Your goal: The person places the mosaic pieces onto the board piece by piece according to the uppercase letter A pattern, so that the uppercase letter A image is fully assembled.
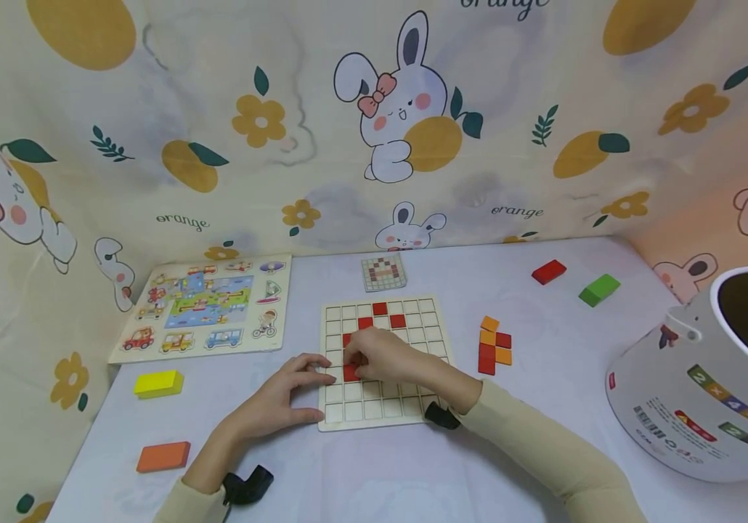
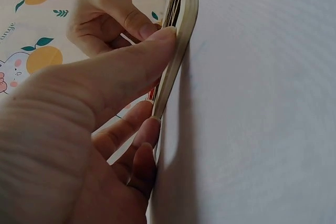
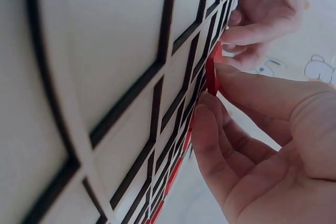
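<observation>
Nearest my head camera, on the right, stands a white plastic bucket [image 1: 648, 349] with a dark interior and printed sums on its wall. Behind everything I see a cream cloth backdrop [image 1: 217, 87] patterned with rabbits, oranges and flowers, and below it a white tabletop [image 1: 374, 479]. The person's beige sleeves [image 1: 537, 450] reach in from the near side.

At the back left I have a pale wooden puzzle board [image 1: 280, 312] with colourful vehicle pictures around a blue map. Before the person lies a square pale wooden grid board [image 1: 372, 410] with dark lines between its cells.

The left hand [image 1: 271, 404] is relaxed and grasps nothing; its fingertips and thumb touch the grid board along its left edge and near corner. The right hand [image 1: 387, 354] bends over the board, and on my right wrist view its thumb and fingers pinch a thin red square tile [image 3: 212, 74]. From above, that tile is at the second column from the left, third row from the bottom; I can't tell whether it lies flush.

Just beyond the grid board lies a small patterned card [image 1: 383, 272]. Of the rectangular blocks, I count a yellow one [image 1: 159, 384] and an orange one [image 1: 163, 457] on the left, a green one [image 1: 599, 290] and a red one [image 1: 549, 272] at the far right. Smallest are the other red tiles [image 1: 380, 309] in the board's upper cells, and a cluster of red and orange tiles [image 1: 487, 352] to its right.
</observation>
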`<state>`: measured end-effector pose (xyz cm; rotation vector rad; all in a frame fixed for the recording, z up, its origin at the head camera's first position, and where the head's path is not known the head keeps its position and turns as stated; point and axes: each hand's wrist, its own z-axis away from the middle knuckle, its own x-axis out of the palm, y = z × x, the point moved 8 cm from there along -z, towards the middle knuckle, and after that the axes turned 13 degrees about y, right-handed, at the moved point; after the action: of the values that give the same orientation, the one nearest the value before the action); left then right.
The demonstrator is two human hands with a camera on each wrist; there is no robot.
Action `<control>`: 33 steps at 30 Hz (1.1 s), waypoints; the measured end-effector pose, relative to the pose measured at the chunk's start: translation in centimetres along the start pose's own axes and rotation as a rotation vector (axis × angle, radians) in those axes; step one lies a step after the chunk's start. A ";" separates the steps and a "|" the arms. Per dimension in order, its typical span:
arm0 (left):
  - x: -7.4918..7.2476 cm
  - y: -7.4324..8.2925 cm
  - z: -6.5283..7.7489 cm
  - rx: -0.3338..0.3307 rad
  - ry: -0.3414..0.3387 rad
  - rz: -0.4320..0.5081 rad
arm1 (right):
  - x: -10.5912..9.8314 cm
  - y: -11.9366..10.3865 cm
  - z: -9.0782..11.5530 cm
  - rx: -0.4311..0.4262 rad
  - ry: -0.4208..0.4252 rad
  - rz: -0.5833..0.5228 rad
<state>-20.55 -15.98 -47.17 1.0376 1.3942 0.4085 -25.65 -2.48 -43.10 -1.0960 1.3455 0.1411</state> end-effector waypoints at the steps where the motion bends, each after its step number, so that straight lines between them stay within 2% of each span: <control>1: 0.0 0.0 0.0 0.001 0.000 0.001 | 0.0 0.0 0.0 -0.003 -0.001 0.022; 6: -0.1 0.0 0.0 0.001 0.000 -0.002 | 0.2 -0.7 -0.1 -0.073 0.004 0.181; 8: -0.1 -0.1 0.0 0.002 0.002 -0.006 | 0.1 -0.9 -0.1 -0.099 0.008 0.212; 11: -0.1 -0.1 0.0 -0.002 0.001 -0.008 | -0.8 -0.7 0.5 -0.088 0.027 0.192; 14: 0.1 -0.1 -0.1 -0.010 -0.002 -0.006 | -3.2 0.4 1.7 -0.035 0.085 0.106; 17: 0.1 -0.2 -0.1 -0.015 -0.001 0.000 | -6.4 3.1 3.7 0.038 0.163 -0.035; 19: 0.2 -0.2 -0.1 -0.019 0.000 0.005 | -8.6 5.9 5.6 0.124 0.228 -0.117; 21: 0.3 -0.2 -0.1 -0.017 0.000 0.007 | -10.7 9.1 7.9 0.212 0.289 -0.140; 24: 0.3 -0.2 -0.2 -0.012 0.000 0.006 | -13.0 13.7 11.3 0.352 0.347 -0.102; 28: 0.2 -0.2 -0.1 -0.014 0.000 0.012 | -13.8 17.0 14.4 0.437 0.328 -0.090; 33: 0.2 -0.3 0.0 -0.019 0.001 0.008 | -13.3 17.6 15.6 0.427 0.309 -0.119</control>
<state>-20.62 -15.98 -47.53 1.0278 1.3845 0.4277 -30.03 24.18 -44.38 -0.8501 1.4908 -0.4031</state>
